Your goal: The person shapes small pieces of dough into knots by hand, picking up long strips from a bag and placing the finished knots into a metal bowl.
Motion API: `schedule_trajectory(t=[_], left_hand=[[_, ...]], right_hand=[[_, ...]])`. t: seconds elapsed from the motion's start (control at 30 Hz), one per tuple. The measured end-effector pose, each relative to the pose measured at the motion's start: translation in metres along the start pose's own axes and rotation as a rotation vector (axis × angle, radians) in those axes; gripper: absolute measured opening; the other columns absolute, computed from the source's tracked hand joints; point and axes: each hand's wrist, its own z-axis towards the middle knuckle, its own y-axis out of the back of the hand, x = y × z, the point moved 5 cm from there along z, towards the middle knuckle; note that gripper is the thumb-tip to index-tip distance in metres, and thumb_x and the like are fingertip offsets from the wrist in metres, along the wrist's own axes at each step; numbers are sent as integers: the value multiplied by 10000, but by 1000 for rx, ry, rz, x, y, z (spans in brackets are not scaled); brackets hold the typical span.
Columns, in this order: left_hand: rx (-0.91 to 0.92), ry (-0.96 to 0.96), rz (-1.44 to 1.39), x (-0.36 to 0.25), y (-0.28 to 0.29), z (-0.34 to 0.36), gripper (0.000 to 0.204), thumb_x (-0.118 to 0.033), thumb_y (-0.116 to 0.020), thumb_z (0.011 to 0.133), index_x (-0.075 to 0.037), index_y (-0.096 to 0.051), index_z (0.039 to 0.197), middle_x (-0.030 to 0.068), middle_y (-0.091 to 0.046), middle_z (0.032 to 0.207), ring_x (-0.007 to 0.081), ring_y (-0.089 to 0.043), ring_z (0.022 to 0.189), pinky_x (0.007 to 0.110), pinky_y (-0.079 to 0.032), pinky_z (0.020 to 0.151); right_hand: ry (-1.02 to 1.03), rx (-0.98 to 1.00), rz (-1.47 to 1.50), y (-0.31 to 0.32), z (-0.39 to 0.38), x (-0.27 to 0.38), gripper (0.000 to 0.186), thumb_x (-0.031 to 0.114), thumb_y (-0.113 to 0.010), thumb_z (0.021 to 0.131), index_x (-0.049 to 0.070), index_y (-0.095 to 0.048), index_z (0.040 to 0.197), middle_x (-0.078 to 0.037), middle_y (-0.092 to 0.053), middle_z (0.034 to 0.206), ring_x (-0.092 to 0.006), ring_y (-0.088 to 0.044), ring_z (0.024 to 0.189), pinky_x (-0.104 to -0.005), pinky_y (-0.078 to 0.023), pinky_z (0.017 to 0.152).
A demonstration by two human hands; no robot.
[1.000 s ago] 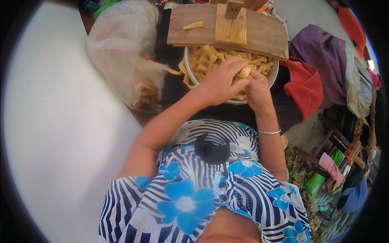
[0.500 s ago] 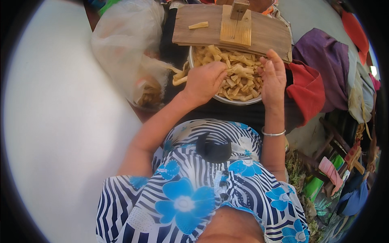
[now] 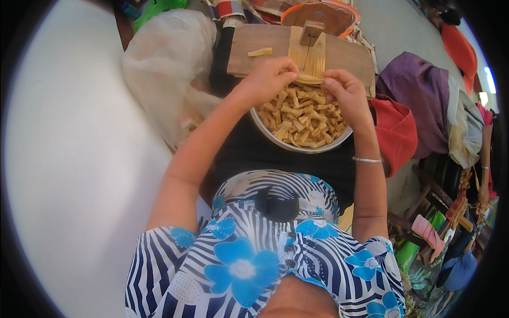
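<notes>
My left hand (image 3: 273,79) and my right hand (image 3: 347,93) pinch either end of a pale yellow, flat folded strip (image 3: 308,79), stretched across the far rim of a metal basin. The basin (image 3: 297,150) on my lap holds many short pieces (image 3: 302,119) of the same material. Just beyond my fingers lies a wooden board (image 3: 352,55) with a lighter middle plank (image 3: 315,53), an upright wooden block (image 3: 312,33) and a thin metal piece, perhaps a blade. A single short piece (image 3: 260,52) rests on the board's left part.
A translucent bag (image 3: 154,69) lies at left beside a pale surface (image 3: 69,169). Red cloth (image 3: 397,127) and purple cloth (image 3: 408,95) are at right. An orange-rimmed round object (image 3: 326,16) sits behind the board. Another person's arm (image 3: 485,175) and wooden chairs (image 3: 424,191) show at far right.
My hands, at first together over the basin, separated and have now risen to the board's near edge, with the strip stretched between them.
</notes>
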Motion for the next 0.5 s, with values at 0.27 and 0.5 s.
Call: schedule_trajectory(t=[0.27, 0.5], left_hand=[[-122, 16, 138, 14, 16, 44, 177, -176, -587, 884, -8, -606, 936, 106, -627, 730, 199, -603, 686, 338, -476, 645], [-268, -23, 586, 20, 24, 38, 221, -249, -555, 886, -41, -615, 926, 190, -641, 850, 379, -609, 829, 446, -474, 727]], right_hand=[[342, -229, -545, 1, 45, -17, 104, 119, -630, 863, 30, -659, 909, -27, -600, 697, -147, -573, 627, -279, -446, 566], [364, -288, -1114, -6, 10, 20, 115, 121, -616, 850, 50, -647, 935, -157, -644, 895, -333, -608, 854, -384, -476, 737]])
